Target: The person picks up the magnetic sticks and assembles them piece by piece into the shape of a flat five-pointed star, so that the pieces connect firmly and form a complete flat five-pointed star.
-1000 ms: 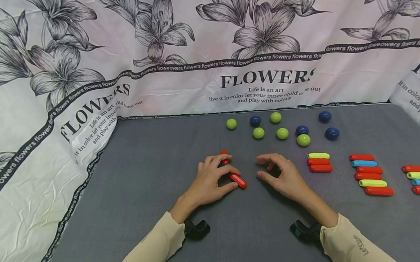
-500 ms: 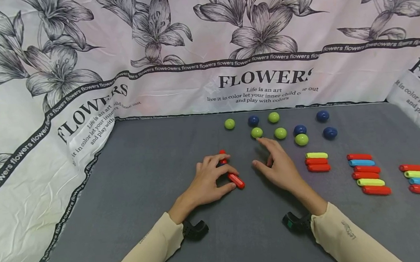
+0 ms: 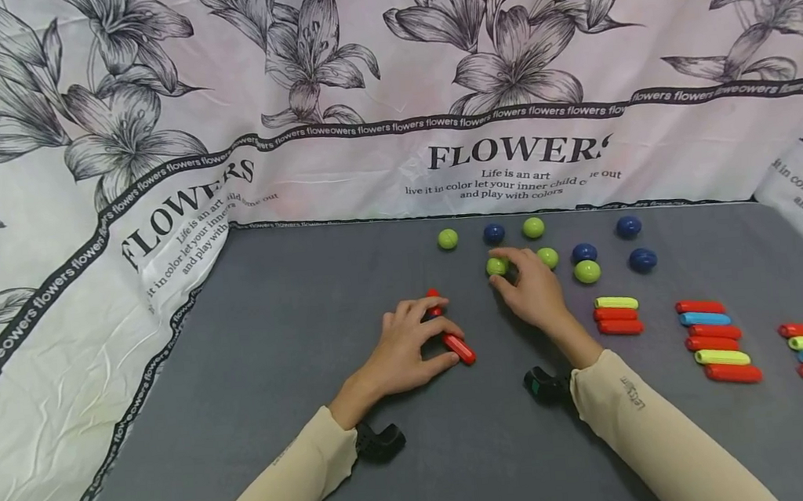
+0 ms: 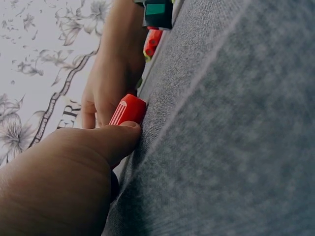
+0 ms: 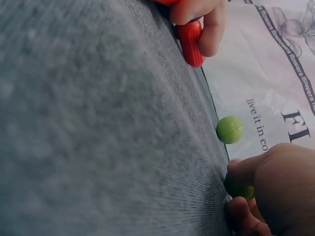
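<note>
We locate the green ball [image 3: 496, 266] within the grasp of the right hand [image 3: 536, 295], which has just advanced to it; reaching, we judge, has given way to holding. The left hand [image 3: 409, 346] grips a red bar [image 3: 460, 349] on the tabletop [image 3: 474, 449]; coloured bars [image 3: 715, 331] lie rightward of both hands, dark-blue balls [image 3: 629, 226] beyond.

With the left hand [image 3: 409, 346], holds a red stick [image 3: 460, 349] on the gray tabletop [image 3: 307, 305]; with the right hand [image 3: 533, 287], pinches a green ball [image 3: 496, 267].
</note>
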Motion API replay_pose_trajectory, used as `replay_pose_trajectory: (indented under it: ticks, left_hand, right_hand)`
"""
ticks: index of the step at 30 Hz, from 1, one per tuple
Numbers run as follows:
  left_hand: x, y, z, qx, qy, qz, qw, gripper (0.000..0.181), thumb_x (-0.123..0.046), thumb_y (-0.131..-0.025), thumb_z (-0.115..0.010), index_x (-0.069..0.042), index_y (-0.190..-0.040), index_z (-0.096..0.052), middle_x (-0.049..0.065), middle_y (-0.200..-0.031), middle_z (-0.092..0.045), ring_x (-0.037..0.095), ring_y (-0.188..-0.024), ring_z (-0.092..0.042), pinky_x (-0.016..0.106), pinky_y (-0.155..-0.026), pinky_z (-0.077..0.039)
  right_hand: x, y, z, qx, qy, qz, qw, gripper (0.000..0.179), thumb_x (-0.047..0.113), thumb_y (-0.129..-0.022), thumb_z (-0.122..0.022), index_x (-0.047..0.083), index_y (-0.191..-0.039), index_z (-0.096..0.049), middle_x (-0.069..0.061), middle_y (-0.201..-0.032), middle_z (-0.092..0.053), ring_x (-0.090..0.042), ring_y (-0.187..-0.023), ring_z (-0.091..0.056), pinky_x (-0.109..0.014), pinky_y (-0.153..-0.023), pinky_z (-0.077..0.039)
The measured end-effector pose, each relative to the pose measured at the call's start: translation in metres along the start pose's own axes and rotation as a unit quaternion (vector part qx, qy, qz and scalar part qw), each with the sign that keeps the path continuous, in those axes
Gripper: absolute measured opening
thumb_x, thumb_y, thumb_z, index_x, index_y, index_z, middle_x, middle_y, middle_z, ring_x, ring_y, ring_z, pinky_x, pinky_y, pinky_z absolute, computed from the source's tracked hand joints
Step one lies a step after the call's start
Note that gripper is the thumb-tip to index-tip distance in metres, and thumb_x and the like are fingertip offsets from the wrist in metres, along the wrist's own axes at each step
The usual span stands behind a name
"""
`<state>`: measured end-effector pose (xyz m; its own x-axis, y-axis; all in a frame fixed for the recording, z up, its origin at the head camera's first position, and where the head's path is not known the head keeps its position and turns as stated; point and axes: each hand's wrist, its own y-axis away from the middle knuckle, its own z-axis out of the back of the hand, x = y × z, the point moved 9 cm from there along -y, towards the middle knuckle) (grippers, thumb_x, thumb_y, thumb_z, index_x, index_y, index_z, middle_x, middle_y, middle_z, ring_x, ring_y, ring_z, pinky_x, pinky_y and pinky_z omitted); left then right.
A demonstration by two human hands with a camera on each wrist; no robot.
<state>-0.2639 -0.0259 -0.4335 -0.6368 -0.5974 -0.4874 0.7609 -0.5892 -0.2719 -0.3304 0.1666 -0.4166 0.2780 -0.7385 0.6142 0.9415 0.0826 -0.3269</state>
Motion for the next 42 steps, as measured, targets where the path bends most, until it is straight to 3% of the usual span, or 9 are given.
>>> replay_pose_trajectory:
  ticks: [3, 12, 20, 26, 35, 42]
  left_hand:
    - [-0.001, -0.001, 0.000, 0.001, 0.002, 0.000, 1.0000, 0.026, -0.040, -0.091, -0.076, -0.035, -0.116, -0.071, 0.002, -0.154, -0.047, 0.029, -0.134, -0.041, 0.042, -0.089, -0.031]
    - [0.002, -0.001, -0.002, 0.011, 0.004, 0.011, 0.9999, 0.028, -0.043, -0.090, -0.076, -0.035, -0.117, -0.071, 0.001, -0.155, -0.045, 0.028, -0.136, -0.039, 0.043, -0.091, -0.030]
    - [0.001, -0.001, -0.001, 0.009, 0.009, 0.014, 0.9998, 0.029, -0.042, -0.090, -0.076, -0.034, -0.118, -0.071, 0.002, -0.156, -0.045, 0.029, -0.136, -0.040, 0.043, -0.091, -0.030]
    - [0.000, -0.001, 0.000, 0.002, 0.017, 0.018, 0.9997, 0.029, -0.041, -0.090, -0.076, -0.032, -0.117, -0.071, 0.004, -0.155, -0.046, 0.030, -0.135, -0.041, 0.044, -0.090, -0.030]
    - [0.001, -0.002, -0.001, 0.003, 0.024, 0.019, 0.9995, 0.028, -0.042, -0.091, -0.076, -0.031, -0.116, -0.071, 0.005, -0.155, -0.046, 0.031, -0.135, -0.041, 0.046, -0.091, -0.030]
    - [0.001, -0.002, -0.001, 0.003, 0.030, 0.022, 0.9993, 0.026, -0.041, -0.092, -0.075, -0.032, -0.115, -0.071, 0.006, -0.157, -0.044, 0.032, -0.136, -0.040, 0.045, -0.091, -0.029]
  right_hand:
    - [0.001, 0.004, 0.001, 0.003, -0.008, 0.010, 0.9999, 0.040, 0.013, -0.092, -0.075, 0.008, -0.130, -0.066, -0.019, -0.109, -0.066, -0.022, -0.069, -0.056, -0.034, -0.064, -0.043]
    - [0.004, 0.030, -0.005, 0.057, -0.058, 0.030, 0.9962, 0.039, 0.023, -0.088, -0.081, 0.016, -0.125, -0.069, -0.006, -0.111, -0.072, -0.011, -0.068, -0.052, -0.027, -0.061, -0.043]
    - [0.015, 0.064, -0.010, 0.103, -0.112, 0.055, 0.9868, 0.036, 0.025, -0.082, -0.086, 0.021, -0.115, -0.072, 0.007, -0.101, -0.070, -0.008, -0.078, -0.050, -0.031, -0.077, -0.026]
    - [0.024, 0.078, -0.008, 0.124, -0.115, 0.081, 0.9823, 0.035, 0.026, -0.077, -0.090, 0.027, -0.107, -0.071, 0.012, -0.095, -0.067, -0.006, -0.079, -0.050, -0.029, -0.078, -0.027]
    - [0.037, 0.089, -0.012, 0.137, -0.124, 0.130, 0.9741, 0.038, 0.026, -0.074, -0.092, 0.030, -0.103, -0.067, 0.015, -0.091, -0.064, -0.006, -0.076, -0.048, -0.028, -0.078, -0.027]
    - [0.043, 0.093, -0.012, 0.128, -0.123, 0.134, 0.9749, 0.041, 0.025, -0.072, -0.094, 0.029, -0.102, -0.066, 0.016, -0.090, -0.064, -0.005, -0.075, -0.047, -0.028, -0.077, -0.027]
